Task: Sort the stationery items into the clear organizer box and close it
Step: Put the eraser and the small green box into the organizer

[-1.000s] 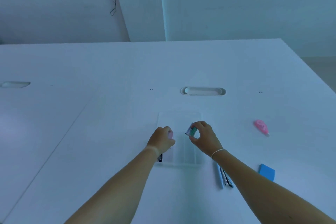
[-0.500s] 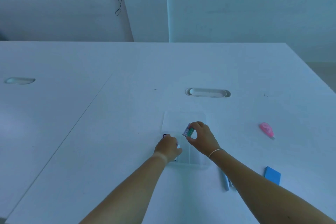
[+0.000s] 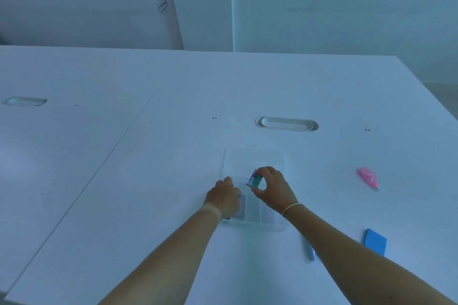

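The clear organizer box [image 3: 266, 220] lies open on the white table, its lid [image 3: 255, 158] flat behind it. My right hand [image 3: 272, 188] pinches a small green and purple packet [image 3: 254, 179] just above the box's middle compartments. At the box's left compartment my left hand [image 3: 223, 198] is curled over a pale pink item [image 3: 241, 207]; something dark shows at the box's front left corner under my wrist. On the table to the right lie a pink correction tape [image 3: 368, 177], a blue pad [image 3: 375, 241] and a light blue pen [image 3: 311, 252], which my right forearm partly hides.
A white cable cover [image 3: 287, 124] is set into the table behind the box, another [image 3: 25, 101] at far left. A seam between tabletops runs diagonally at left. The table's right edge falls off at far right. A black cable hangs on the wall.
My left hand has moved down toward the front of the left compartment with the pink item. My right hand keeps the packet over the box, hardly shifted.
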